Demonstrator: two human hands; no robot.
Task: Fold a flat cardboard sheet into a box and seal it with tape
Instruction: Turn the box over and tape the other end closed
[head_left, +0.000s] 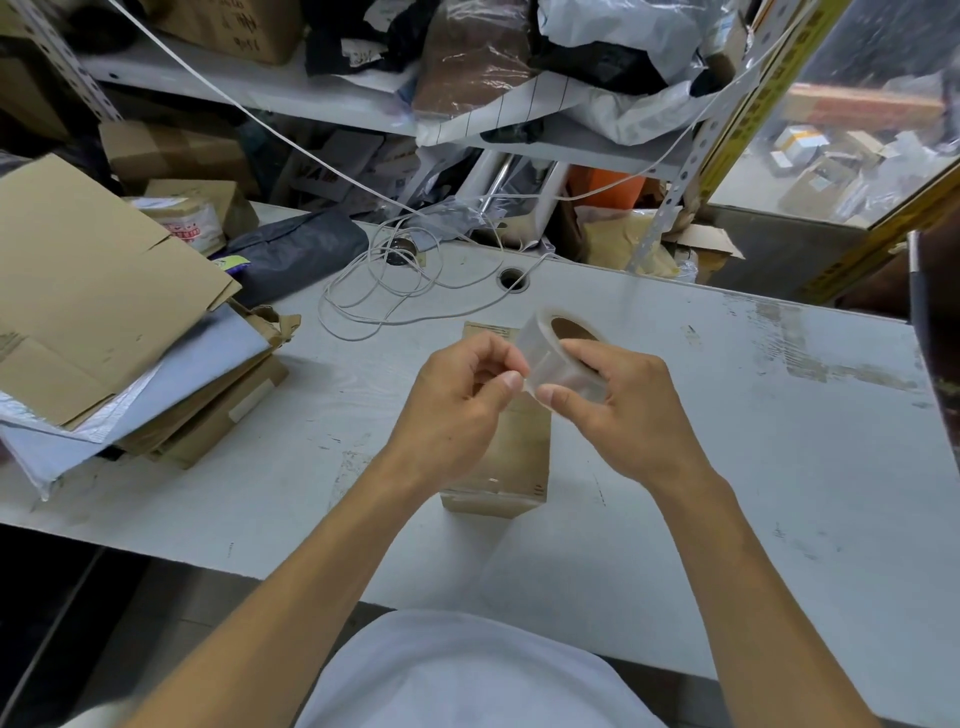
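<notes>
A small brown cardboard box (511, 467) stands folded on the white table (727, 467), under my hands, with clear tape shining on its near end. My right hand (623, 410) holds a roll of clear tape (558, 358) above the box, thumb under it and fingers through the brown core. My left hand (457, 400) pinches at the roll's left edge with thumb and forefinger, where the tape end seems to be. Most of the box top is hidden by my hands.
A stack of flat cardboard sheets and grey mailers (119, 332) lies at the left. A coiled white cable (395, 291) and a cable hole (511, 278) sit behind the box. Cluttered shelves (363, 104) rise at the back. A dark bag (296, 249) lies beside the stack.
</notes>
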